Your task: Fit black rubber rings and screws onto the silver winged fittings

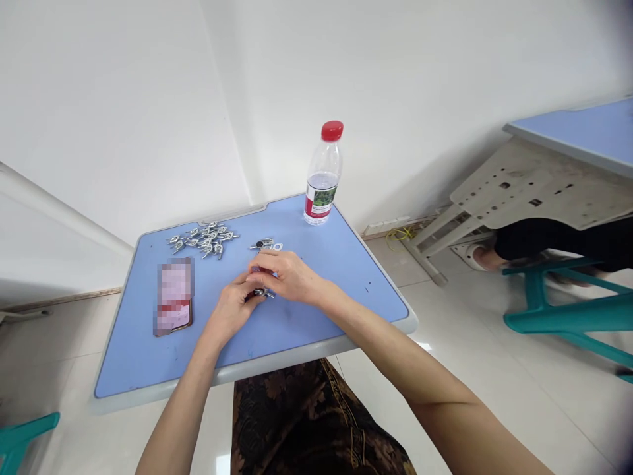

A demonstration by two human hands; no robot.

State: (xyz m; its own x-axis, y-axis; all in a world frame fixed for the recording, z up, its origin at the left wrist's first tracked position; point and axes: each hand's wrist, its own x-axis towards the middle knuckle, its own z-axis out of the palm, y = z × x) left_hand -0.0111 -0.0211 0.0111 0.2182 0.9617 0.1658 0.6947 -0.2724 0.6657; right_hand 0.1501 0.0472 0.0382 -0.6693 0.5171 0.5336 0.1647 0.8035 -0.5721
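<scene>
Over the middle of the desk, my left hand [232, 307] and my right hand [287, 277] meet with fingers closed together. A small shiny metal piece with a thin prong [264, 292] shows between them, and both hands seem to grip it. Most of it is hidden by the fingers. Just beyond my hands lie a few small metal parts [267, 243], one with a black round spot, and small white ring-like pieces [278, 247]. Farther left is a pile of similar pronged metal pieces [210, 235].
The blue desk [306, 323] has a pale raised rim. On it are a phone [174, 297], partly blurred out, and a red-capped water bottle [324, 178] at the back right. A white wall [277, 99] stands behind. Another desk [583, 138], a green stool [568, 310] and a person's foot [479, 257] are at right.
</scene>
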